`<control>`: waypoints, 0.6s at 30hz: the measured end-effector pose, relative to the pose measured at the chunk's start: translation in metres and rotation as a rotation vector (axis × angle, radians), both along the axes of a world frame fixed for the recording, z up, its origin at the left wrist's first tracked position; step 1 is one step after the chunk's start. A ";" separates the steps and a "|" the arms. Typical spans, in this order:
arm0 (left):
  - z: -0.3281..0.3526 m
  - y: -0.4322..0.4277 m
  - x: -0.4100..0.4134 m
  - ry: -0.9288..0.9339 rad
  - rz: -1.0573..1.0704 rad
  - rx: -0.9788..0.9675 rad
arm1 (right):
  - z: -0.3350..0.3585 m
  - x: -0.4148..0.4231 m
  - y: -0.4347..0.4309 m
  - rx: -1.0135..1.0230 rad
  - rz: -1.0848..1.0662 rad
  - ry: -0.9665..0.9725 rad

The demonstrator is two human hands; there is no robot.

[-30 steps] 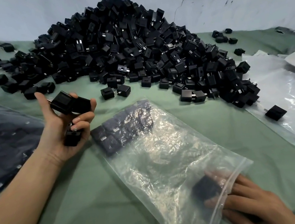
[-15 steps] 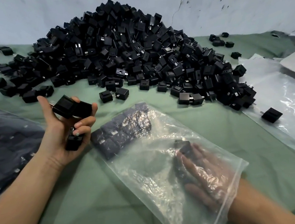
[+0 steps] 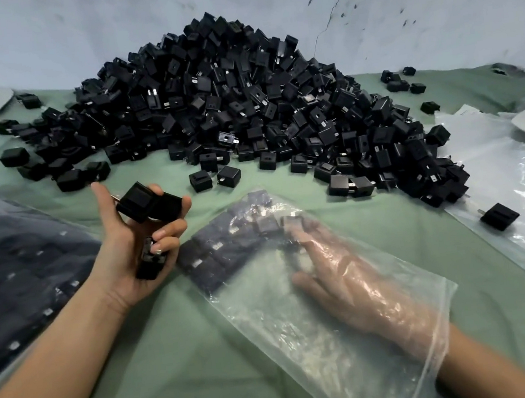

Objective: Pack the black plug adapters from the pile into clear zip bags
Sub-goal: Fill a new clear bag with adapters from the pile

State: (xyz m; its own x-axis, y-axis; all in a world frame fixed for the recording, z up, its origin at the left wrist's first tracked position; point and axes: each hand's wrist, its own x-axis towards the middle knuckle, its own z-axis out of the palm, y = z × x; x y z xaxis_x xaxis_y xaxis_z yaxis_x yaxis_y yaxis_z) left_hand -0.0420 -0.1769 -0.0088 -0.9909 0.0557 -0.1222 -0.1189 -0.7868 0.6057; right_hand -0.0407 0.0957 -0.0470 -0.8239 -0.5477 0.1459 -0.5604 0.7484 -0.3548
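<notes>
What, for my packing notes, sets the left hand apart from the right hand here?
The left hand lies palm up outside the clear zip bag; the right hand is palm down inside it. The left hand grips several black plug adapters; the right hand's fingers stretch flat toward the packed adapters at the bag's far end. Both are bare, above the green cloth.
</notes>
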 end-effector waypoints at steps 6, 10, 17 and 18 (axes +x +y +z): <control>0.003 0.002 -0.004 0.063 0.146 -0.290 | -0.010 -0.004 -0.007 -0.108 0.018 -0.081; 0.004 -0.002 -0.011 0.129 0.345 -0.767 | -0.010 -0.008 -0.036 -0.395 -0.048 -0.265; 0.009 0.011 -0.036 0.294 0.295 -1.422 | -0.022 -0.025 -0.036 -0.052 -0.255 0.029; 0.011 0.015 -0.042 0.325 0.282 -1.485 | -0.020 -0.025 -0.035 -0.107 -0.243 0.077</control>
